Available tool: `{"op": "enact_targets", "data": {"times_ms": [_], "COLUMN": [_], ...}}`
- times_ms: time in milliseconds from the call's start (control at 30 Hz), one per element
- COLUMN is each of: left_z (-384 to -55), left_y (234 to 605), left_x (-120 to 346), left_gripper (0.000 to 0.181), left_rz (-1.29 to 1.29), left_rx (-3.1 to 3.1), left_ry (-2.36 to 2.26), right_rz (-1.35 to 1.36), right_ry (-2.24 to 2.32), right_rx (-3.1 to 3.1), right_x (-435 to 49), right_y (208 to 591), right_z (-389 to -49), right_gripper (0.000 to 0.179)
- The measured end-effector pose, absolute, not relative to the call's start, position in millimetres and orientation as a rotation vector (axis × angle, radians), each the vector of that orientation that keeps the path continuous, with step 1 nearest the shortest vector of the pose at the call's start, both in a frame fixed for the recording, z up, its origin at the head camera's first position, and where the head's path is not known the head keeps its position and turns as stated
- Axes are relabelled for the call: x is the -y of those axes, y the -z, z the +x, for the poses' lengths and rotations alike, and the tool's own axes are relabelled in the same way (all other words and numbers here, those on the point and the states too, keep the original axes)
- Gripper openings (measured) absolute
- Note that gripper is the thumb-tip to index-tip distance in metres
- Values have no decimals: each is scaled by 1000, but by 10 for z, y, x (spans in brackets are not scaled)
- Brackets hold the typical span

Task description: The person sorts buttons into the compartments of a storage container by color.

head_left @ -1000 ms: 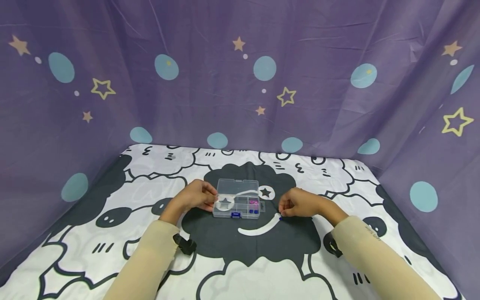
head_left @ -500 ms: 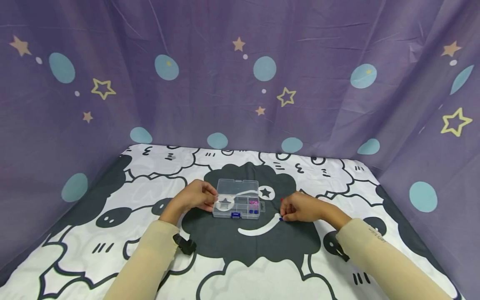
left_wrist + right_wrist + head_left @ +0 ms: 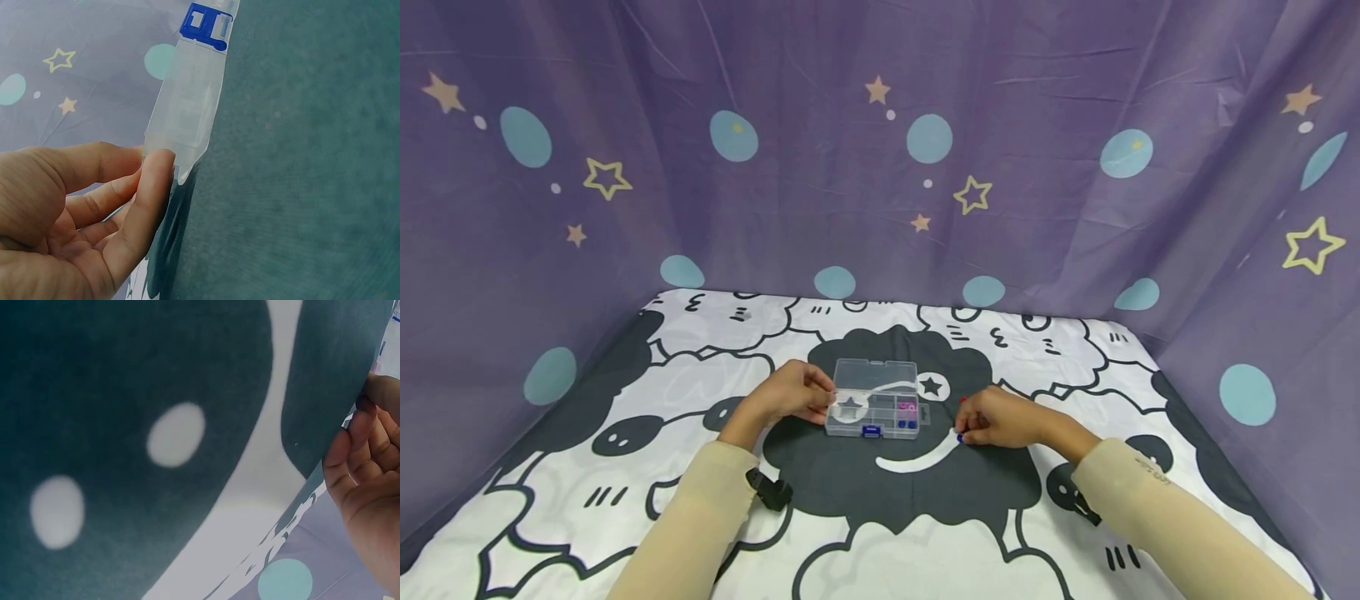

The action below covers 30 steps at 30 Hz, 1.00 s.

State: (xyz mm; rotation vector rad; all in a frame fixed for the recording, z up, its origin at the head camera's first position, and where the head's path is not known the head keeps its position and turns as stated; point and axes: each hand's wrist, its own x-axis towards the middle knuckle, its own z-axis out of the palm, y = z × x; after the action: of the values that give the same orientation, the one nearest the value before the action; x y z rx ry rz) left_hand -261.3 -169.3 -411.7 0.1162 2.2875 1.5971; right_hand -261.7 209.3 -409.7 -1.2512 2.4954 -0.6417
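A clear plastic compartment box [image 3: 850, 431] with a blue latch [image 3: 871, 431] sits on the dark sheep print, lid [image 3: 876, 375] raised at the back. My left hand [image 3: 792, 392] holds its left end; in the left wrist view the thumb and a finger grip the end of the box. Pink and blue beads [image 3: 907, 424] lie in its right compartments. To the right, my right hand [image 3: 1000, 415] pinches a small blue bead [image 3: 960, 438] at its fingertips, low over the cloth. A small red bead [image 3: 964, 400] shows just behind those fingers.
A black and white sheep-print cloth [image 3: 880, 558] covers the table. Purple curtains [image 3: 820, 217] with stars and blue dots hang behind and at both sides. A black wrist camera [image 3: 769, 489] sits on the left sleeve.
My right hand has shifted a little toward me, uncovering the red bead, then slightly left; the blue bead is now at its fingertips. The left hand and box have stayed put.
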Motion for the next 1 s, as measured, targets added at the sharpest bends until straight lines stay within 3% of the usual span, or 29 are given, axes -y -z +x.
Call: {"op": "enact_targets", "data": {"times_ms": [1000], "left_z": [-2623], "left_y": [4126], "left_x": [1690], "left_gripper": [20], "left_rz": [103], "left_rx": [-2283], "left_ry": [-1600], "right_rz": [-1373], "right_ry": [633], "right_rx": [-2540], "right_x": [-2127], "right_y": [4040], "right_z": [-2635], "right_gripper": [12]}}
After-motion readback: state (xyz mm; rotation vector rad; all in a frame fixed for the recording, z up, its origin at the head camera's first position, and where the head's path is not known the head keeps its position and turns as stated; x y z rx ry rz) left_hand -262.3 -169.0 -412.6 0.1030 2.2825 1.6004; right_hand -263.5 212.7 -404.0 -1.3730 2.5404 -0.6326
